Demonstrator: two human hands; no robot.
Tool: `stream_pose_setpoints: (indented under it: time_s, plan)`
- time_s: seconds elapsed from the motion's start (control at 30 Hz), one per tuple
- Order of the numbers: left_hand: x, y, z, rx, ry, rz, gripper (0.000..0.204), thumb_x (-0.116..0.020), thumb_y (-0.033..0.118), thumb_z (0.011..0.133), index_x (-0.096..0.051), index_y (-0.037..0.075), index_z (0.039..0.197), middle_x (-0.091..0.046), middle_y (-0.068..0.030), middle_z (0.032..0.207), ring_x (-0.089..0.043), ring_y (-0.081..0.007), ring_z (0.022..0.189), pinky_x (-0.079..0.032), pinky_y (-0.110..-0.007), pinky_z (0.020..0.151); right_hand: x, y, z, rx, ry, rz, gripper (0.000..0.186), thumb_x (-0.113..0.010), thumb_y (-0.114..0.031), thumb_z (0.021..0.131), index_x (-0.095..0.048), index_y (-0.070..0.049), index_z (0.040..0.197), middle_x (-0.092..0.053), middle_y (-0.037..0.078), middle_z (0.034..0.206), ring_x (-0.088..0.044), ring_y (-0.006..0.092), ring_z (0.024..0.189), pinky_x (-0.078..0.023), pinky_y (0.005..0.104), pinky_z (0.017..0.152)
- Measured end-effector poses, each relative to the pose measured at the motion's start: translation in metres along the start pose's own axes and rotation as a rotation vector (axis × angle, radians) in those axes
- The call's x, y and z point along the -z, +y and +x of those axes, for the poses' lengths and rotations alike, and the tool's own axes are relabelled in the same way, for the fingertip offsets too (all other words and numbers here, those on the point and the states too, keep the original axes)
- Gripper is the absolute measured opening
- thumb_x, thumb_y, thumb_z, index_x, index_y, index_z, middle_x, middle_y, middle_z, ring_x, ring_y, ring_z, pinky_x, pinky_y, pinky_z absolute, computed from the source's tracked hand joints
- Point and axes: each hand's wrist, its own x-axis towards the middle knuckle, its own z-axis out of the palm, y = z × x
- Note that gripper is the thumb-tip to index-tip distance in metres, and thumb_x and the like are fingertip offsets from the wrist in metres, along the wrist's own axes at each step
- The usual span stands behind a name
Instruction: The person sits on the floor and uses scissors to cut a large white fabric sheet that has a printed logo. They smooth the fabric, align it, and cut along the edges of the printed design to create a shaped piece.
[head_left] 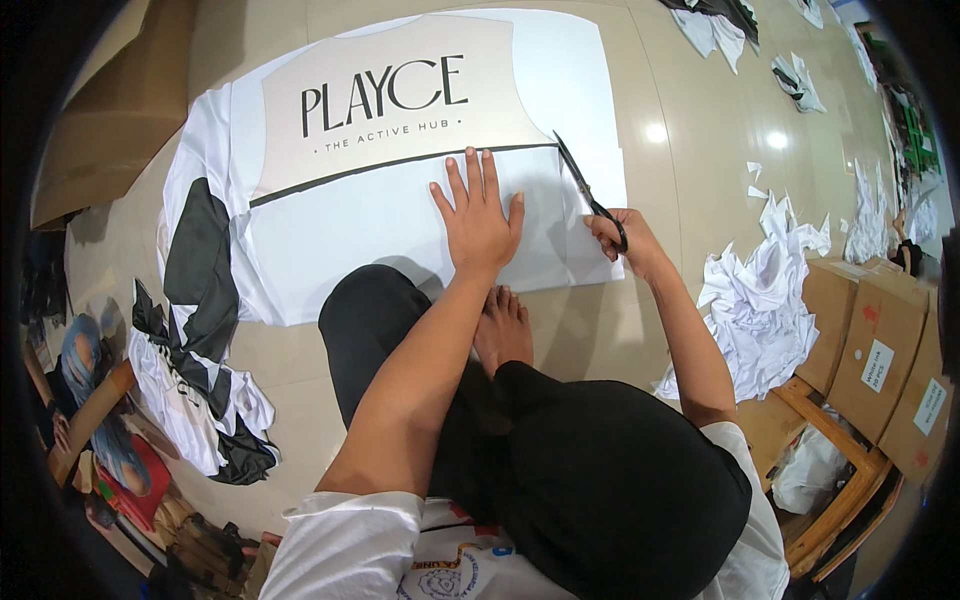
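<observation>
A white sheet of fabric (360,230) lies spread on the floor, bearing a cream printed panel (400,60) with dark lettering and a black stripe along its near edge. My left hand (480,220) rests flat on the fabric, fingers spread, the fingertips at the black stripe. In my right hand (628,238) is a pair of black-handled scissors (588,192), fingers through the loops. The blades are slightly apart and point up and left, with their tips just past the stripe's right end. A bare foot (503,335) stands at the fabric's near edge.
Black and white cloth (200,270) lies bunched at the left, beside a large cardboard box (120,110). White scraps (755,300) are heaped on the right, next to cardboard boxes (875,340) and a wooden frame (830,440). More offcuts (715,25) lie at the far right.
</observation>
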Motion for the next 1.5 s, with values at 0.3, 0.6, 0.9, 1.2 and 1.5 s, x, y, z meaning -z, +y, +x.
stream_pose_setpoints:
  time_s: [0.3, 0.6, 0.9, 1.2, 1.5]
  plan:
    - [0.002, 0.000, 0.000, -0.007, 0.006, -0.008, 0.082, -0.052, 0.049, 0.110, -0.030, 0.002, 0.173, -0.026, -0.0214, 0.181, -0.017, -0.0497, 0.167, -0.010, -0.074, 0.130, 0.024, -0.016, 0.012, -0.017, -0.074, -0.087, 0.037, -0.090, -0.033, 0.089, -0.067, -0.007, 0.076, -0.056, -0.002, 0.061, -0.049, 0.0080, 0.048, -0.036, 0.0258, 0.046]
    - [0.002, 0.000, 0.001, 0.000, -0.032, 0.020, 0.083, -0.051, 0.050, 0.111, -0.027, 0.003, 0.175, -0.023, -0.0208, 0.182, -0.014, -0.0488, 0.168, -0.009, -0.073, 0.131, 0.065, -0.047, 0.033, 0.020, -0.225, -0.333, 0.035, -0.088, -0.030, 0.093, -0.067, -0.009, 0.075, -0.054, -0.004, 0.057, -0.046, 0.0064, 0.047, -0.034, 0.0257, 0.047]
    - [0.004, 0.001, 0.002, -0.001, -0.046, 0.029, 0.083, -0.049, 0.051, 0.111, -0.026, 0.003, 0.175, -0.022, -0.0210, 0.182, -0.012, -0.0484, 0.168, -0.009, -0.073, 0.131, 0.078, -0.061, 0.042, 0.036, -0.273, -0.419, 0.032, -0.086, -0.028, 0.093, -0.067, -0.009, 0.076, -0.053, -0.004, 0.057, -0.044, 0.0066, 0.047, -0.033, 0.0274, 0.049]
    - [0.004, 0.001, 0.002, 0.003, -0.068, 0.045, 0.083, -0.048, 0.052, 0.111, -0.025, 0.003, 0.175, -0.020, -0.0206, 0.182, -0.011, -0.0480, 0.169, -0.007, -0.073, 0.132, 0.082, -0.064, 0.048, 0.016, -0.286, -0.451, 0.031, -0.086, -0.026, 0.092, -0.066, -0.010, 0.075, -0.053, -0.004, 0.056, -0.044, 0.0063, 0.047, -0.033, 0.0262, 0.048]
    - [0.005, 0.001, 0.002, 0.009, -0.073, 0.036, 0.084, -0.049, 0.052, 0.111, -0.025, 0.003, 0.175, -0.019, -0.0201, 0.183, -0.011, -0.0481, 0.168, -0.008, -0.073, 0.132, 0.083, -0.063, 0.050, 0.028, -0.274, -0.469, 0.033, -0.086, -0.024, 0.092, -0.063, -0.011, 0.073, -0.053, -0.004, 0.057, -0.045, 0.0063, 0.048, -0.033, 0.0269, 0.048]
